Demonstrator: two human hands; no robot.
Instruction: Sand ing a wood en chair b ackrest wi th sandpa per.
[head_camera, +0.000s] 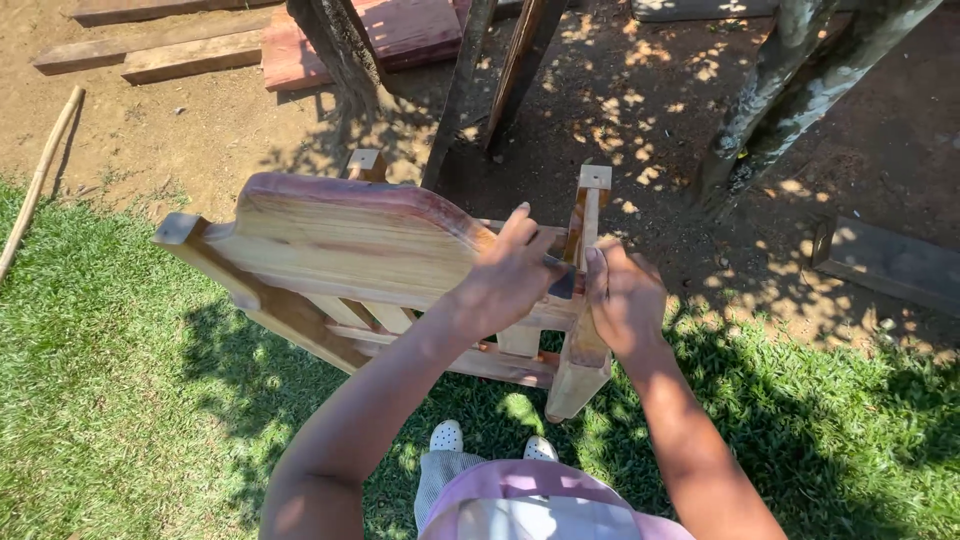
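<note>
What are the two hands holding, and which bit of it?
Both hands hold a wooden chair tipped over above the grass. The left hand rests on a rail by the leg; the right hand holds that upright leg.

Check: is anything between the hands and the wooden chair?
No. Both the left hand and the right hand already rest on the chair at its post, with nothing visible between.

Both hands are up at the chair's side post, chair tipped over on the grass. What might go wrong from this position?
1. The wooden chair rests tilted on the grass; with only the left hand and right hand steadying it, it may tip or slide.
2. The post's lower end hangs just above the white shoes; a slip could drop it on the feet.
3. Fingers pressed at the post joint could get pinched.
</note>
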